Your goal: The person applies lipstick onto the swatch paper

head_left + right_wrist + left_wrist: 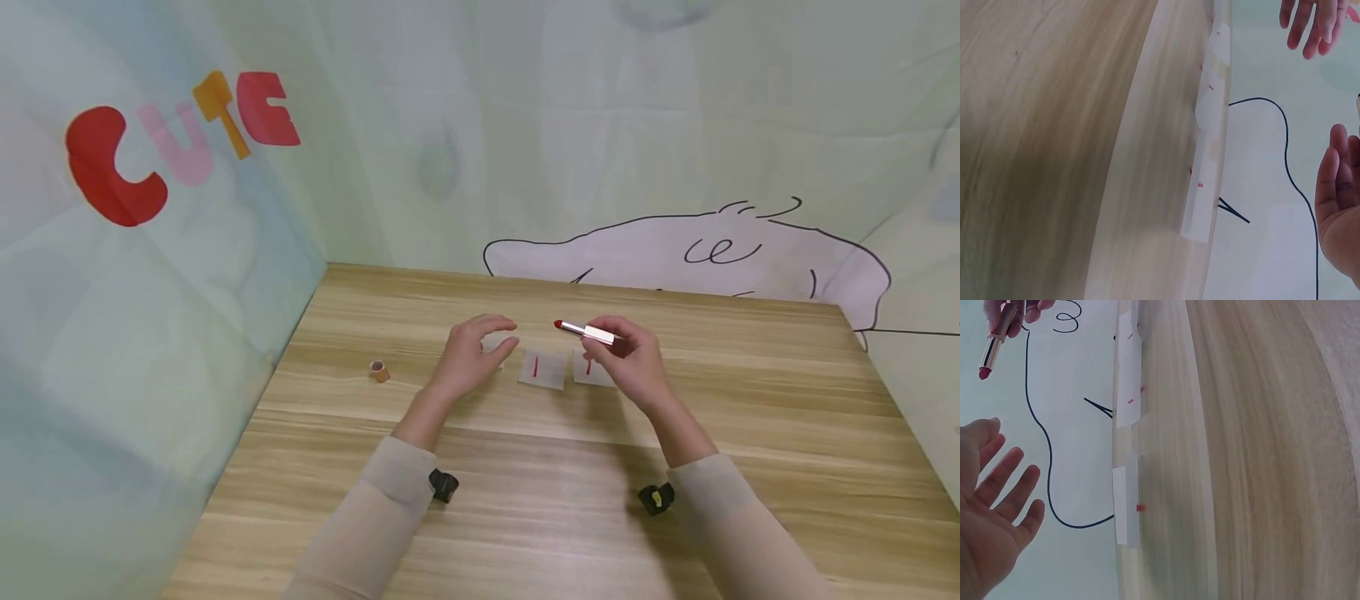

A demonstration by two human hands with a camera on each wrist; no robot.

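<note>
In the head view my right hand (633, 358) holds a lipstick (597, 334) between thumb and fingers, its red tip uncovered and pointing left. My left hand (471, 354) hovers over the leftmost white paper (492, 342), partly covering it, with relaxed fingers and nothing between them. Beside it lies a middle paper (553, 372) bearing a red stroke. The right paper (592, 375), also marked red, is partly hidden by my right hand. The left wrist view shows the left palm (991, 519) with spread fingers, and the lipstick's red bullet (984, 373) pointing down.
A small lipstick cap (380, 372) stands on the wooden table (510, 525) left of my left hand. A printed curtain (420, 150) with CUTE lettering closes off the back and left side. Dark straps (444, 485) sit at both wrists.
</note>
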